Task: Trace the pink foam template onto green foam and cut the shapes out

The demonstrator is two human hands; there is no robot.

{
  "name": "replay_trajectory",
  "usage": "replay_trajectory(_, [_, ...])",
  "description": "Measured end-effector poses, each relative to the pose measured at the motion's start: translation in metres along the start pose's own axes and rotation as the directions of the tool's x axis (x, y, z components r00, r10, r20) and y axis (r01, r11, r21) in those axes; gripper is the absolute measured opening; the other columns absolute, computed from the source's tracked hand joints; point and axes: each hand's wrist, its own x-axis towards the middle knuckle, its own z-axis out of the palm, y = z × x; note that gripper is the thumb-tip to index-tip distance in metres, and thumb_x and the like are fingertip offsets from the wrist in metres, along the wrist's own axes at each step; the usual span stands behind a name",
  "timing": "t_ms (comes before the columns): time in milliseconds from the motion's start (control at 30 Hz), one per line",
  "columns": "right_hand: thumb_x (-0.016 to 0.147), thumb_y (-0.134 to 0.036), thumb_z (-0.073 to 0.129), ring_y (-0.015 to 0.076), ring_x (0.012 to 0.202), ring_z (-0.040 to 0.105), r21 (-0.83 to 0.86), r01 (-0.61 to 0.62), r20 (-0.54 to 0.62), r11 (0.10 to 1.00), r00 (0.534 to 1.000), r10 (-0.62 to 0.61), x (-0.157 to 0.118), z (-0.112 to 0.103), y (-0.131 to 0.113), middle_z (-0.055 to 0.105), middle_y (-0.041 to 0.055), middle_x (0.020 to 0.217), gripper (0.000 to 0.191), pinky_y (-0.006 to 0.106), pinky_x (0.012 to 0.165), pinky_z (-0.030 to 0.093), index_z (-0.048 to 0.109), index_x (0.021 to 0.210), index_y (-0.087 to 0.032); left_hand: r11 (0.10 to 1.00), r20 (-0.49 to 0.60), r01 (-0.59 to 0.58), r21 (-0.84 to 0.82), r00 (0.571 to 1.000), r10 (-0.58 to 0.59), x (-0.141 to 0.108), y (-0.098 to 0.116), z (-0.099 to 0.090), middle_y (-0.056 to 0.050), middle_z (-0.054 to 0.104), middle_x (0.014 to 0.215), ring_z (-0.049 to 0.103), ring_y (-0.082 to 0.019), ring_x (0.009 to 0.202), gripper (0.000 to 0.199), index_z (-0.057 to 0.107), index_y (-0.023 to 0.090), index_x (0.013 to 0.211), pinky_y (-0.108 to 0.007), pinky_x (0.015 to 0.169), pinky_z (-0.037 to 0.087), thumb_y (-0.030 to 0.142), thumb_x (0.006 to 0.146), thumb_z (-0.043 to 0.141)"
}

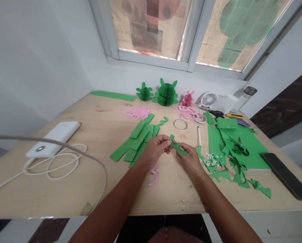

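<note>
A curved green paper cutout (182, 151) is held between both hands above the middle of the table. My left hand (159, 147) pinches its upper left end, fingers closed. My right hand (190, 158) grips its other end, fingers closed too. Left of the hands lie overlapping green strips (125, 148) with drawn outlines, and a curled green cutout (163, 120) beyond them. A pink curved cutout (154, 179) lies beside my left wrist. Past the hands are a tape ring (180, 125) and a white pen (199, 136).
Green sheets (252, 145) and scraps (238, 168) lie right, beside a phone (285, 173). Black scissors (215, 113), a yellow cutter (234, 116), pink cutouts (138, 112), paper figures (167, 94) and a fan (208, 100) stand or lie behind. A white device (53, 140) with cable is left.
</note>
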Motion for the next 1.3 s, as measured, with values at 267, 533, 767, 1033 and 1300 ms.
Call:
replay_trajectory(267, [0.077, -0.047, 0.067, 0.0166, 0.063, 0.051, -0.143, 0.057, -0.054, 0.988, 0.996, -0.066, -0.001, -0.002, 0.002, 0.063, 0.0005, 0.067, 0.03, 0.026, 0.058, 0.04, 0.076, 0.083, -0.019, 0.999, -0.035, -0.038, -0.023, 0.999, 0.038, -0.001, 0.001, 0.003, 0.0, 0.06, 0.06, 0.051, -0.01, 0.056, 0.024, 0.067, 0.015, 0.069, -0.024, 0.056, 0.04, 0.033, 0.065, 0.081])
replay_trajectory(533, [0.079, -0.047, 0.065, 0.0166, 0.065, 0.052, -0.165, 0.074, -0.071, 0.984, 0.994, -0.086, -0.002, 0.0, 0.003, 0.063, 0.0007, 0.069, 0.029, 0.027, 0.06, 0.039, 0.075, 0.078, -0.019, 0.998, -0.079, -0.06, -0.015, 0.995, 0.059, -0.002, -0.001, 0.007, 0.0, 0.062, 0.063, 0.052, -0.01, 0.058, 0.022, 0.067, 0.016, 0.068, -0.024, 0.057, 0.04, 0.033, 0.066, 0.081])
replay_trajectory(767, [0.082, -0.044, 0.062, 0.0127, 0.055, 0.042, -0.225, 0.099, -0.087, 0.969, 0.989, -0.121, -0.007, 0.004, -0.007, 0.055, -0.002, 0.06, 0.03, 0.025, 0.054, 0.033, 0.074, 0.078, -0.017, 0.991, -0.092, -0.062, -0.122, 0.994, 0.051, -0.003, -0.006, 0.014, 0.001, 0.06, 0.064, 0.048, -0.009, 0.058, 0.023, 0.068, 0.015, 0.068, -0.023, 0.058, 0.038, 0.03, 0.061, 0.083])
replay_trajectory(1033, [0.082, -0.044, 0.063, 0.0137, 0.056, 0.047, -0.22, 0.094, -0.128, 0.971, 0.984, -0.124, -0.008, 0.006, -0.005, 0.058, -0.0018, 0.06, 0.029, 0.025, 0.055, 0.036, 0.074, 0.079, -0.018, 0.971, -0.163, -0.029, -0.239, 0.987, -0.011, -0.006, -0.008, 0.019, 0.002, 0.063, 0.07, 0.052, -0.01, 0.065, 0.017, 0.068, 0.018, 0.069, -0.022, 0.061, 0.041, 0.014, 0.056, 0.079])
replay_trajectory(1300, [0.083, -0.042, 0.063, 0.019, 0.069, 0.061, -0.203, 0.127, -0.151, 0.971, 0.976, -0.159, -0.008, 0.009, -0.004, 0.07, 0.0022, 0.074, 0.026, 0.027, 0.064, 0.046, 0.075, 0.085, -0.019, 0.948, -0.12, -0.009, -0.318, 0.992, -0.031, -0.007, -0.018, 0.02, 0.002, 0.065, 0.072, 0.059, -0.011, 0.071, 0.019, 0.067, 0.017, 0.073, -0.025, 0.071, 0.044, 0.019, 0.062, 0.081])
